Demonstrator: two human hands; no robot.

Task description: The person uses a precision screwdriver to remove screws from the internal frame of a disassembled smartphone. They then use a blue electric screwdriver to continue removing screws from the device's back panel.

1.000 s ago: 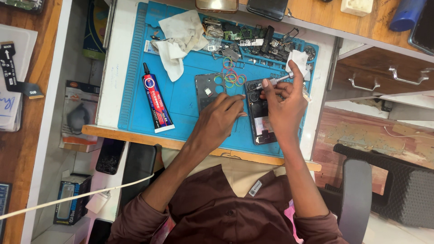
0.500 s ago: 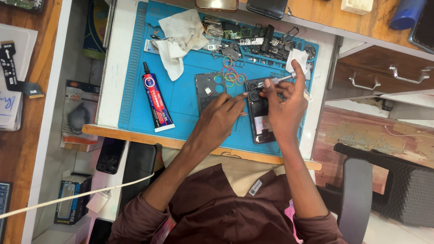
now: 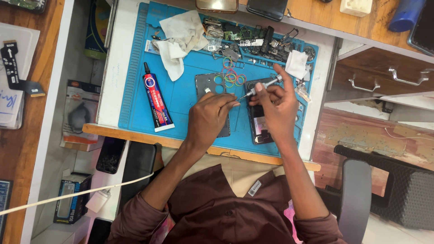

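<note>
We see a slim silver screwdriver [image 3: 264, 86] pinched between the thumb and fingers of the right hand [image 3: 275, 106], its tip slanting down-left toward the fingertips of the left hand [image 3: 209, 118]. Those left fingers are drawn together into a narrow pinch at the tip, perhaps around a tiny screw, though it is too small for us to tell. Under the right hand lies an opened dark phone [image 3: 257, 124], and beside it a grey back cover [image 3: 212, 88], both on the blue work mat [image 3: 181, 97]. Coloured rubber bands [image 3: 231, 77], a glue tube [image 3: 156, 97] and a white cloth [image 3: 181, 38] lie around. We judge a slipped tip could scratch the phone, or a loose screw could roll among the clutter.
</note>
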